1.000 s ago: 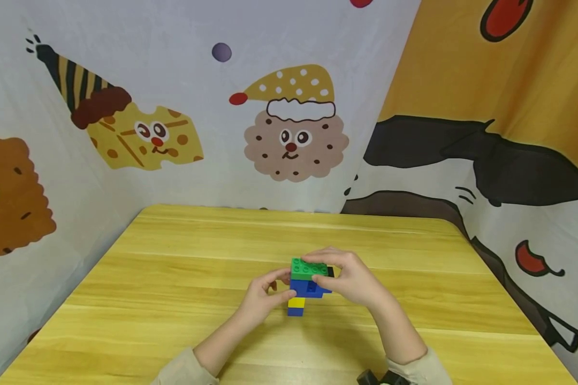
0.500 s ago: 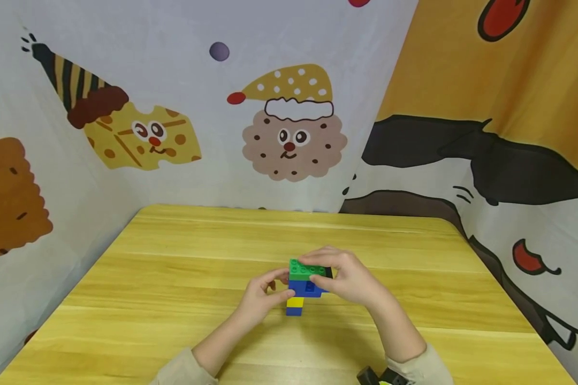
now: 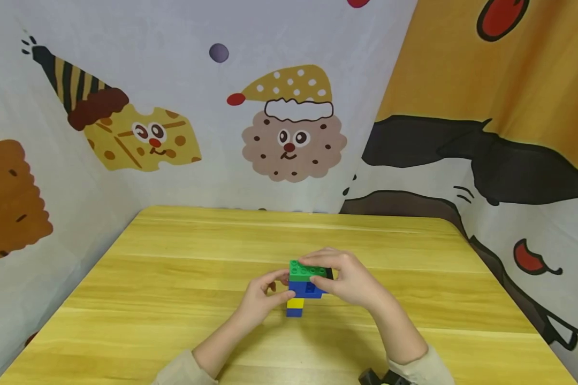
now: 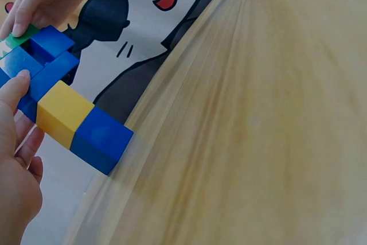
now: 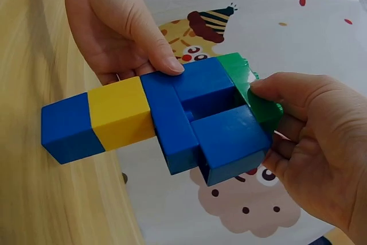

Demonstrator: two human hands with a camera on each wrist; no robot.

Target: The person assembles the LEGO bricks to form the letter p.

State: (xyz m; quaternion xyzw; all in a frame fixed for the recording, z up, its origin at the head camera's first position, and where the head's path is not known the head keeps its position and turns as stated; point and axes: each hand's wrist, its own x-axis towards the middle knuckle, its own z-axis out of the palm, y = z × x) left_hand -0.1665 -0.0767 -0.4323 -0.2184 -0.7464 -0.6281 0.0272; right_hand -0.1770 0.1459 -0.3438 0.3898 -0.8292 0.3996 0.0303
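A toy-brick build stands upright in front of me, with a blue brick (image 5: 71, 132) at its foot and a yellow brick (image 5: 120, 112) above that. Several blue bricks (image 5: 232, 136) form the wider upper part, with a gap among them. A green brick (image 3: 298, 271) with studs caps it. My left hand (image 3: 260, 297) pinches the blue part from the left, thumb in front. From the right, my right hand (image 3: 354, 278) grips the green brick between thumb and fingers. Whether the foot touches the table cannot be told. A dark piece (image 3: 330, 273) shows partly behind the right hand.
The wooden table (image 3: 173, 278) spreads around the hands. Behind it hangs a printed cloth (image 3: 183, 53) with cartoon figures. A black object (image 3: 380, 377) lies by the right sleeve (image 3: 424, 368) at the bottom edge.
The head view has shifted slightly. Both hands keep the same hold on the bricks, with no visible movement of the build.
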